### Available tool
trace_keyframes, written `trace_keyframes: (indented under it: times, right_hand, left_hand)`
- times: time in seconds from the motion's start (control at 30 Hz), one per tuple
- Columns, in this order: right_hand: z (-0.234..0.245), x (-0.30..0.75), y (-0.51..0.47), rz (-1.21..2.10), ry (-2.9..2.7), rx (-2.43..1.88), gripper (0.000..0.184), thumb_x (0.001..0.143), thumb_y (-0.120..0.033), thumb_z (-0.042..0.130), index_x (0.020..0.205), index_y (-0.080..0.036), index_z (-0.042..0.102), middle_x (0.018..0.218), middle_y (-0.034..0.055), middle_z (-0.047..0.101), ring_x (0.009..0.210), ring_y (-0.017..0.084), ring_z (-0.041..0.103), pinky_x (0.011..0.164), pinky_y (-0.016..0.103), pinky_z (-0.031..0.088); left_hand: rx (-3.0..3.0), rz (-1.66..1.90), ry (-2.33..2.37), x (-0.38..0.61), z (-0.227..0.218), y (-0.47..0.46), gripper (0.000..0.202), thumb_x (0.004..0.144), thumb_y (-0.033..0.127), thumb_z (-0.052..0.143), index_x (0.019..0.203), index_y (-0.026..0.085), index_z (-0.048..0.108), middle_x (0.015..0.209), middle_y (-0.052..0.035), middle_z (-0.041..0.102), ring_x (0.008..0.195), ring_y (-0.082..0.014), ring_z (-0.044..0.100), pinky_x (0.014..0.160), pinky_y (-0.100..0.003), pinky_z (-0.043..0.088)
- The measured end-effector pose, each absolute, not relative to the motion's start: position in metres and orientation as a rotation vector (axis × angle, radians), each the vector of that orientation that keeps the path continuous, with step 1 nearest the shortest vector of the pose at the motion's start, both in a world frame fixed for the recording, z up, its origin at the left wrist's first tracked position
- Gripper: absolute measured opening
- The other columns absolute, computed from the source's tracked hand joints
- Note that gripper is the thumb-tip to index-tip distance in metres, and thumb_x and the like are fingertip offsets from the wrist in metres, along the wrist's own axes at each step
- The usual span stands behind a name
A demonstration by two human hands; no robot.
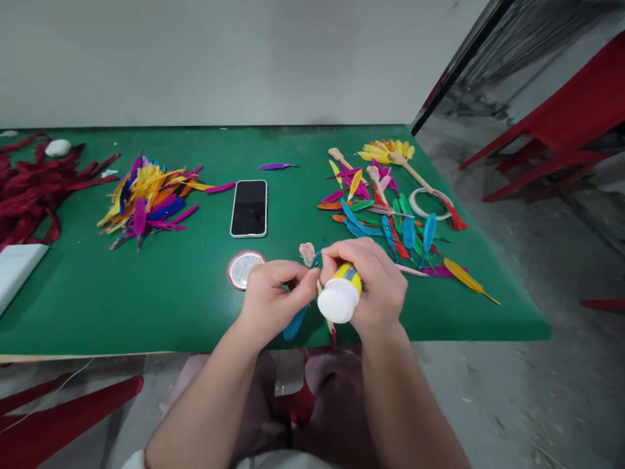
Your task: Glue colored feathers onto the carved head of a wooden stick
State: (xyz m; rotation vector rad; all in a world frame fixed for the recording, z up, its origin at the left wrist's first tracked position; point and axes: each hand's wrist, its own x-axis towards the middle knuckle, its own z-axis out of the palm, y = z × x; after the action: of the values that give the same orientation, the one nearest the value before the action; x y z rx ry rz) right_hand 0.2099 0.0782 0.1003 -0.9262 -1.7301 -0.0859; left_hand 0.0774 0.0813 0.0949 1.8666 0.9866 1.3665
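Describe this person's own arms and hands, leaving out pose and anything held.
Both the left hand and right hand are bare: no gloves, rings or watch visible. The left forearm and right forearm are uncovered. A pale cloth edge shows by the left elbow, perhaps a pushed-up sleeve.

One head-worn camera is looking forward and down across the green surface [170, 293] toward the pale wall [219, 58]. It is sitting close above the left hand [273, 294] and the right hand [378, 286], whose forearms are entering from the bottom edge, while the floor [537, 260] is showing at right.
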Motion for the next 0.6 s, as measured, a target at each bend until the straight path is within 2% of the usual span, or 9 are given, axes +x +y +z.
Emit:
trace_keyframes:
  times: [0.23, 0.43, 0.6]
  right_hand:
    - [0.101, 0.206, 0.074, 0.104, -1.767, -0.92, 0.016, 0.075, -0.008, 0.057, 0.083, -0.021, 0.055, 0.071, -0.0006, 0.06, 0.064, 0.013, 0.055, 0.058, 0.028, 0.048]
    - [0.111, 0.203, 0.071, 0.157, -1.561, -0.999, 0.016, 0.072, -0.011, 0.063, 0.084, -0.022, 0.062, 0.077, 0.001, 0.065, 0.066, 0.015, 0.06, 0.061, 0.031, 0.051]
    - [0.114, 0.196, 0.069, 0.468, -1.367, -0.915, 0.021, 0.067, -0.008, 0.068, 0.072, -0.021, 0.052, 0.075, -0.0018, 0.061, 0.07, 0.014, 0.06, 0.063, 0.029, 0.051]
  left_hand:
    - [1.894, 1.448, 1.035, 0.07, 0.092, 0.087, 0.026, 0.077, 0.017, 0.056, 0.051, 0.015, 0.057, 0.042, 0.0048, 0.051, 0.039, -0.0042, 0.042, 0.038, -0.015, 0.032]
    - [1.978, 1.427, 0.922, 0.07, 0.099, 0.084, 0.027, 0.078, 0.013, 0.054, 0.051, 0.015, 0.054, 0.044, 0.0041, 0.055, 0.041, -0.0039, 0.045, 0.042, -0.015, 0.036]
    - [2.108, 1.448, 0.897, 0.072, 0.101, 0.081, 0.027, 0.078, 0.013, 0.052, 0.052, 0.015, 0.052, 0.043, 0.0037, 0.052, 0.04, -0.0036, 0.042, 0.041, -0.015, 0.033]
